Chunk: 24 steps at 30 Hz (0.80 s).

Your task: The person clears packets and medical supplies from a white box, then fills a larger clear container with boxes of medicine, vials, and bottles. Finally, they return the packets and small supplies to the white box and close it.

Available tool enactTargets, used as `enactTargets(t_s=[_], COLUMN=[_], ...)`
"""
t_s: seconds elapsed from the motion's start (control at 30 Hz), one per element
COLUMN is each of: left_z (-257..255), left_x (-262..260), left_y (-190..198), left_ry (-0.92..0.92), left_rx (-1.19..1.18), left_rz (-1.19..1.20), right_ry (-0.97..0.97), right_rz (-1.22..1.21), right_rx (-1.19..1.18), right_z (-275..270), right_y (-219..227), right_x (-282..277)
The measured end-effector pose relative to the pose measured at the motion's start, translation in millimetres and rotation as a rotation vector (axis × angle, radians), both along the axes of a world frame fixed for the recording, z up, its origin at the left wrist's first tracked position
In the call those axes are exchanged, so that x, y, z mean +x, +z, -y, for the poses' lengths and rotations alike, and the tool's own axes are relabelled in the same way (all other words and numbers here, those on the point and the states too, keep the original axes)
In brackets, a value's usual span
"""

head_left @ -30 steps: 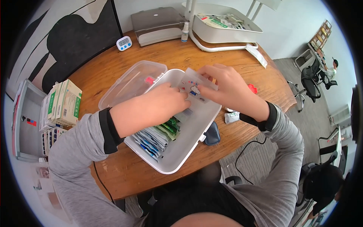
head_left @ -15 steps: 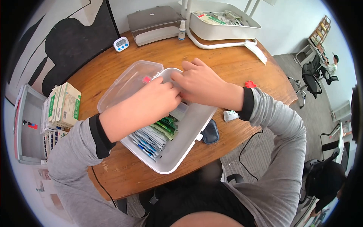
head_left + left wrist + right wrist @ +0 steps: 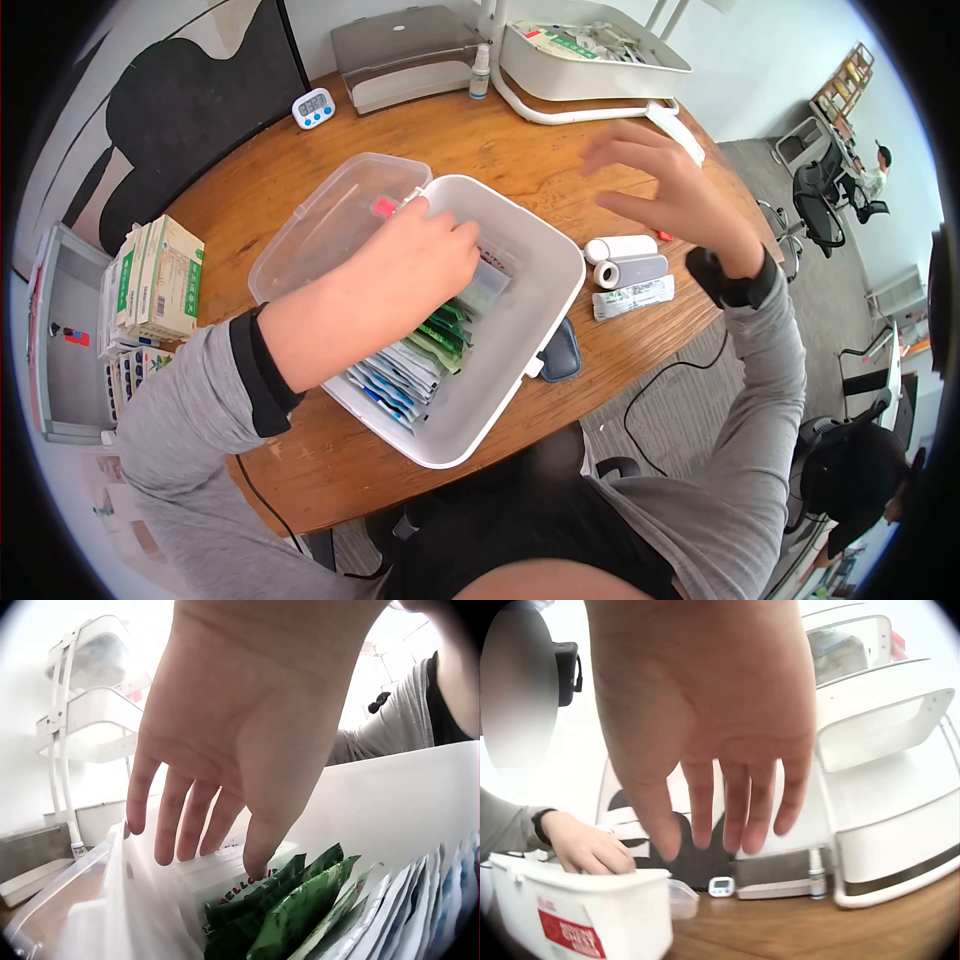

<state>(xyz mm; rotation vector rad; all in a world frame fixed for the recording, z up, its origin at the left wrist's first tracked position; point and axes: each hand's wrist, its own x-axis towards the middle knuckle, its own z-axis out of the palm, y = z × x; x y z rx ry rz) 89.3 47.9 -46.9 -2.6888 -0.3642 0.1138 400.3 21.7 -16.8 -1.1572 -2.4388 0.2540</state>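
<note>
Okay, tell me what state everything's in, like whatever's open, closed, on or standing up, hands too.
White box: open
Clear lid: swung back
Green packets: on edge
Left hand: open, inside box
Right hand: open, empty
Timer: display on
Spray bottle: upright

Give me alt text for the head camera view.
A person's left hand reaches into an open white box holding green and pale packets, while their open right hand is raised over a wooden desk.

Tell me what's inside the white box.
The white box holds green packets, pale packets and a translucent item. The left hand hides part of the inside; anything beneath the packets is covered.
</note>
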Motion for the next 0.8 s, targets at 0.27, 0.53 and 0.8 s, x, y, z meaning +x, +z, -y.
enactTargets(t_s=[0.27,0.53,0.8], left_z=[-7,-14,-17], left_x=[10,12,17], left_y=[0,1,4], left_ry=[-0.085,-0.053,-0.017], left_rx=[-0.349,-0.432,-0.403], left_rz=[0.168,0.096,0.064], right_ry=[-0.207,-0.169,-0.188], right_rz=[0.230,0.242,0.117], right_rx=[-0.675,-0.584,-0.533], right_z=[18,17,28], right_y=[-71,-73,-71], right_x=[72,67,59])
